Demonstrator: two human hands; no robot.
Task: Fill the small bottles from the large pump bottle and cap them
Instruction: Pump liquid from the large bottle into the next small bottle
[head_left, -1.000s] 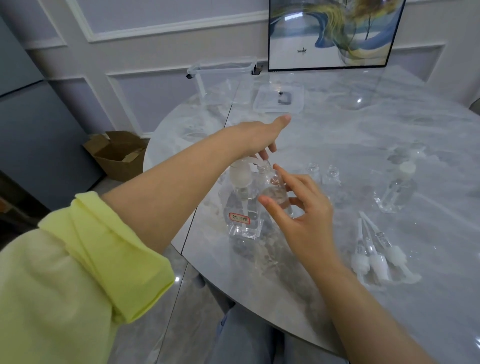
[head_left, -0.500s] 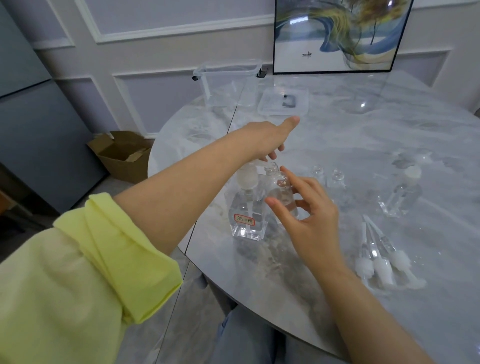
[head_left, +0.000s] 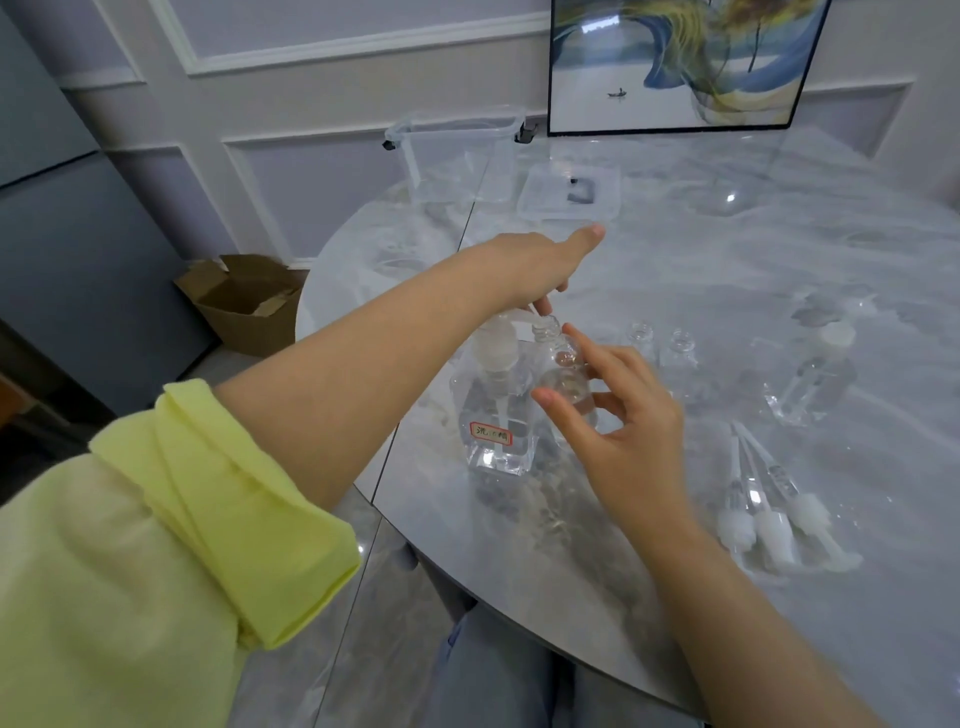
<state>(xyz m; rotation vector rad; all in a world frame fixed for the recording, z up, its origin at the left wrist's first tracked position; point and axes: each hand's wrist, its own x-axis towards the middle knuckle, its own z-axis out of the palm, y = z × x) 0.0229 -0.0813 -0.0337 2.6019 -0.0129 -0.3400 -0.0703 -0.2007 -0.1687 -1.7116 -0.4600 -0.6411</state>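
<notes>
The large clear pump bottle (head_left: 493, 415), with a red-edged label and a white pump head, stands near the table's left edge. My left hand (head_left: 535, 260) is over the pump head, index finger pointing forward and the other fingers curled down onto the spout. My right hand (head_left: 628, 415) holds a small clear bottle (head_left: 563, 384) between thumb and fingers, tilted with its open neck at the spout. Some clear liquid sits in it. Two uncapped small bottles (head_left: 641, 338) (head_left: 681, 348) stand just behind. A small bottle with a white cap (head_left: 815, 379) is at the right.
Three white pump caps with long tubes (head_left: 769, 514) lie on the marble table (head_left: 779, 270) right of my right hand. A clear plastic tub (head_left: 457, 156) and its lid (head_left: 571, 195) sit at the back. A cardboard box (head_left: 244, 301) is on the floor left.
Both hands stay at the pump and the small bottle; only my view has shifted a little.
</notes>
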